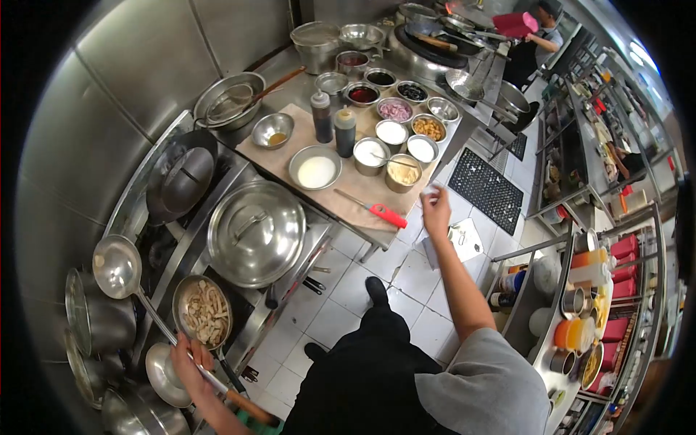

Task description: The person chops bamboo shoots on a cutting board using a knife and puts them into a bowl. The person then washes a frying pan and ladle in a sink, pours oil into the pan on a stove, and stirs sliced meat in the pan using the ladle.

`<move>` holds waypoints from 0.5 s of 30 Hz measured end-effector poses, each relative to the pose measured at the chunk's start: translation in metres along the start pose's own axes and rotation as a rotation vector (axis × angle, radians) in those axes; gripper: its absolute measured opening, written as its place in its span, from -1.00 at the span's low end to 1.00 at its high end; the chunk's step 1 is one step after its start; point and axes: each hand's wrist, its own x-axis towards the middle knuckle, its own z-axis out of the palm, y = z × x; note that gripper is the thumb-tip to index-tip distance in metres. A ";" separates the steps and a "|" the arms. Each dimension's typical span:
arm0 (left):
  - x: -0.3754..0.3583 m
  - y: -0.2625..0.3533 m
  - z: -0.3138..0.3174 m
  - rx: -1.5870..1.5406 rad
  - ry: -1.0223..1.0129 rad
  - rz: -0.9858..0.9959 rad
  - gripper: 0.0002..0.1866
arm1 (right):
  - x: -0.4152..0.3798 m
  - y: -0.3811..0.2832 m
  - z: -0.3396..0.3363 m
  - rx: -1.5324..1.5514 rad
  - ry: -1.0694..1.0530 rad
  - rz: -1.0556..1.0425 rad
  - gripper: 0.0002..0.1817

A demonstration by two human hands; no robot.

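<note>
ladle (pixel 116 267), long-handled, bowl polished and facing up, sits over the stove area at the left of the line; its handle runs down and right to a wooden grip near the bottom edge. left hand (pixel 190 360) is closed around the handle part-way along, fingers wrapped, just below a small pan (pixel 204 312) filled with pale sliced strips. pan and ladle handle lie side by side; whether they touch cannot be told.

right hand (pixel 435 205) is raised at arm's length over the tiled floor, beside the near corner of the prep board (pixel 286 152). fingers are loosely curled, partly open; the hand is blurred and whether it pinches anything cannot be told.

nearest to the right hand on the board: a red-handled tool (pixel 371 208) lying flat at the board's near edge, and a steel cup (pixel 402 172) with pale contents. further back on the board: two squeeze bottles (pixel 333 123) standing upright side by side, a wide bowl of white liquid (pixel 315 170), and several small steel bowls of seasonings.

left of the board, a large domed lid (pixel 255 232) covers a pot. a dark wok (pixel 181 177) sits behind it. another person (pixel 536 36) works at the far end of the line.
</note>
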 end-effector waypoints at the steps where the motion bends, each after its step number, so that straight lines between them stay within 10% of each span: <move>1: -0.007 0.001 0.017 0.018 -0.046 -0.033 -0.68 | 0.031 0.011 -0.005 -0.060 -0.019 -0.059 -0.38; 6: -0.038 -0.025 0.099 0.007 -0.313 -0.297 -0.81 | 0.127 0.031 0.034 0.011 -0.524 -0.368 -0.45; 9: -0.059 -0.051 0.165 0.122 -0.399 -0.429 -0.80 | 0.153 0.006 0.056 0.127 -0.520 -0.402 -0.77; 15: -0.062 -0.100 0.246 0.252 -0.574 -0.724 -0.73 | 0.180 0.000 0.096 0.286 -0.665 -0.383 -0.77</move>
